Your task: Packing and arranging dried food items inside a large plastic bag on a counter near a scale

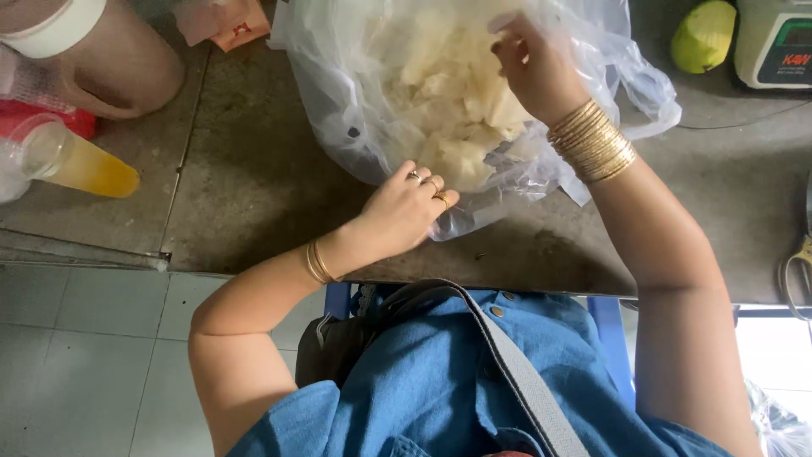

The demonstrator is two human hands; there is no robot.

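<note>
A large clear plastic bag point(355, 76) lies on the grey counter, filled with pale yellowish-white chunks point(448, 93). My left hand point(406, 207), with rings on the fingers and thin gold bracelets at the wrist, grips the bag's near edge. My right hand point(529, 63), with a stack of gold bangles on the wrist, reaches into the bag's opening and pinches the plastic or a chunk at the top; which one is unclear.
The grey counter point(254, 186) ends at a near edge above a white tiled floor. A plastic cup of orange drink point(76, 161) lies at left beside a tan jug point(118, 59). A green fruit point(704, 35) and a scale point(774, 42) stand at right, scissors point(799, 267) at the edge.
</note>
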